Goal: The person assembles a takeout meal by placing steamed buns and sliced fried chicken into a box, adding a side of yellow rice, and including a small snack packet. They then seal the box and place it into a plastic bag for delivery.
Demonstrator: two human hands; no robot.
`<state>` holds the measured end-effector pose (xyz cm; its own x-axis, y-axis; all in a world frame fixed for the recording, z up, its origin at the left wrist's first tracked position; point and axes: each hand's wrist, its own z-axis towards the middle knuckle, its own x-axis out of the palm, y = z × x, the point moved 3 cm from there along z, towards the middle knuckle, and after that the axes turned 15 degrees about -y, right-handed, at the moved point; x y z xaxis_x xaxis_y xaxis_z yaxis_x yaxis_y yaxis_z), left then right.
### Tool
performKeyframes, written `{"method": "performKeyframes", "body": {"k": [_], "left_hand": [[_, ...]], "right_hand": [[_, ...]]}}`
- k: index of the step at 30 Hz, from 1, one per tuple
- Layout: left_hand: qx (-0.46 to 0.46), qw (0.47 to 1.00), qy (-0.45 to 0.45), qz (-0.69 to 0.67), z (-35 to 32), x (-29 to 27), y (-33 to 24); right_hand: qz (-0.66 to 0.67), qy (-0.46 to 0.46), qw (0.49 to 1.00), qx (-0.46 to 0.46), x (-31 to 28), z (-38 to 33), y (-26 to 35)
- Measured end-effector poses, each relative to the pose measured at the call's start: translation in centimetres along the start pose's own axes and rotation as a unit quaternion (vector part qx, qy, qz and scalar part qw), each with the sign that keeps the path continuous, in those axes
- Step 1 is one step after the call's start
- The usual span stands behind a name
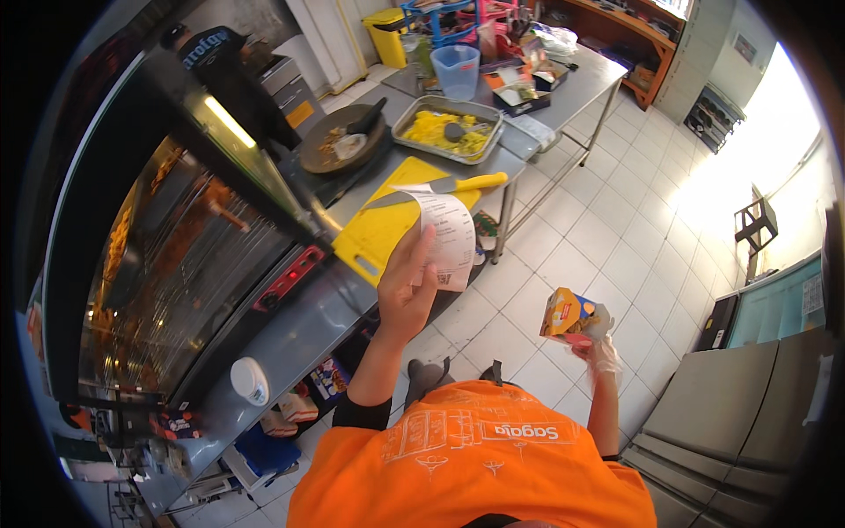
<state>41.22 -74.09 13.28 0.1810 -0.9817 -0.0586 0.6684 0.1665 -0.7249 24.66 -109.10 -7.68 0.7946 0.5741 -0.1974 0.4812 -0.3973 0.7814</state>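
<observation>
My left hand (406,297) pinches a white printed paper receipt (451,239), which curls upright above the counter's edge. Behind the receipt lies a yellow cutting board (359,250), and a large knife with a yellow handle (481,182) rests across it. Out to the right, over the floor, my right hand (604,355) is in a clear plastic glove. It grips a small yellow-and-orange cardboard food box (563,313), with blue and red parts on it. What is inside the box cannot be made out.
A lit glass food cabinet (176,255) stands on the left, with a white tub (249,381) beside it. Beyond the board are a metal tray (412,143) of yellow food, a round brown pan (315,158) and a blue jug (456,74). Another person (224,75) stands far left. Steel cabinets (704,422) line the right.
</observation>
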Motion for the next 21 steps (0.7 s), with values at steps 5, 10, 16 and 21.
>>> {"method": "performKeyframes", "body": {"k": [5,10,16,21], "left_hand": [[0.144,0.989,0.012,0.005,1.5,9.0,2.3],[-0.072,0.992,0.1,-0.01,2.2,21.8,18.0],[-0.269,0.962,0.042,0.004,3.7,36.0,35.7],[-0.165,0.979,-0.039,0.111,8.4,43.8,39.8]], "right_hand": [[0.022,0.002,0.999,0.03,0.0,3.0,0.9],[0.04,0.052,0.998,0.003,3.8,6.6,6.5],[0.047,0.034,0.998,-0.026,8.3,14.5,18.1],[0.019,0.017,1.0,0.013,9.1,22.9,23.6]]}}
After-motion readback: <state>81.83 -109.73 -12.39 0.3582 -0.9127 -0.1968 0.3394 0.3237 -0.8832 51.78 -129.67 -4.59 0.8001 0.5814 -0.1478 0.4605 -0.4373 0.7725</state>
